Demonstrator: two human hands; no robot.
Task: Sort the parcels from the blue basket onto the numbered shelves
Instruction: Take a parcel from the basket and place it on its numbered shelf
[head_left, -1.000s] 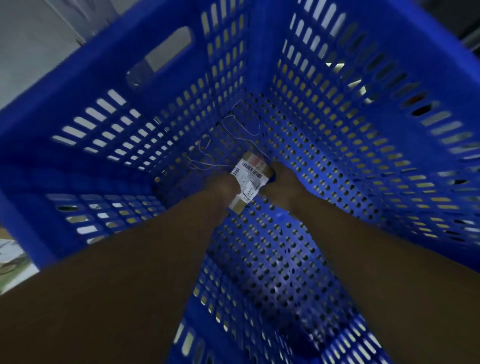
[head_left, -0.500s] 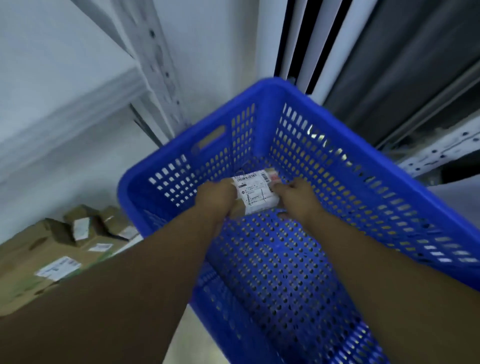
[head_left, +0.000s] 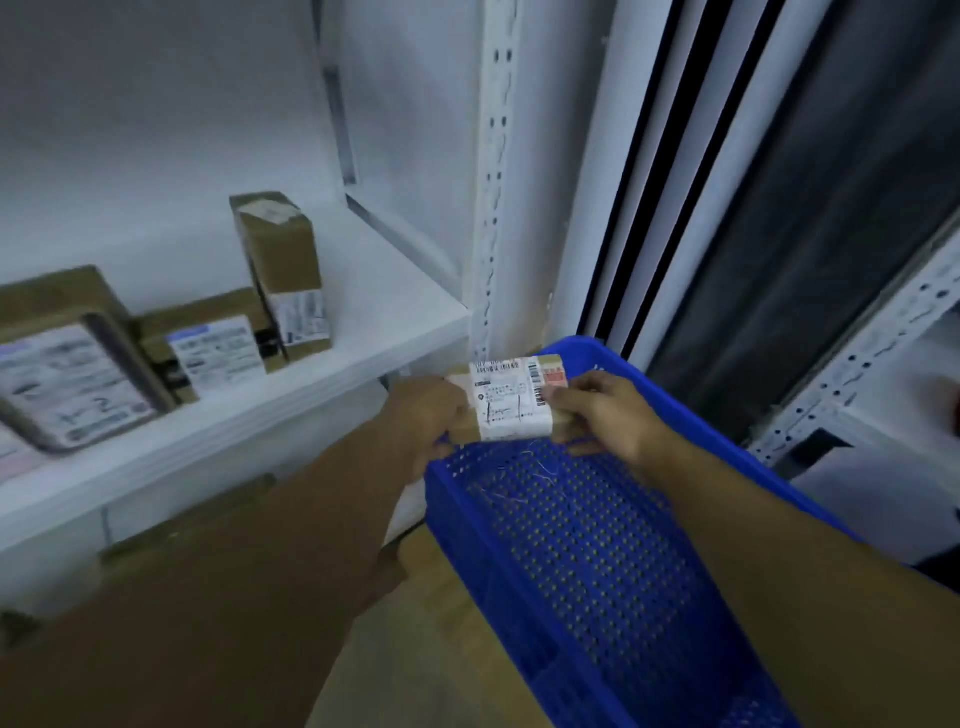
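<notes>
I hold a small brown parcel (head_left: 511, 400) with a white shipping label and a red patch, above the far end of the blue basket (head_left: 545, 582). My left hand (head_left: 426, 415) grips its left end and my right hand (head_left: 602, 410) grips its right end. The basket's perforated floor shows no other parcels, only some loose threads. The white shelf (head_left: 322, 374) lies to the left, at about the height of the parcel.
Three labelled cardboard parcels stand on the shelf: a tall one (head_left: 283, 270), a low one (head_left: 208, 345) and a large one (head_left: 67, 364) at the far left. A white perforated upright (head_left: 493, 182) rises behind the parcel. Another rack (head_left: 883, 353) is at the right.
Both hands have lifted the parcel from the bottom of the basket up to its rim. My view has risen from inside the basket to the shelf and its parcels.
</notes>
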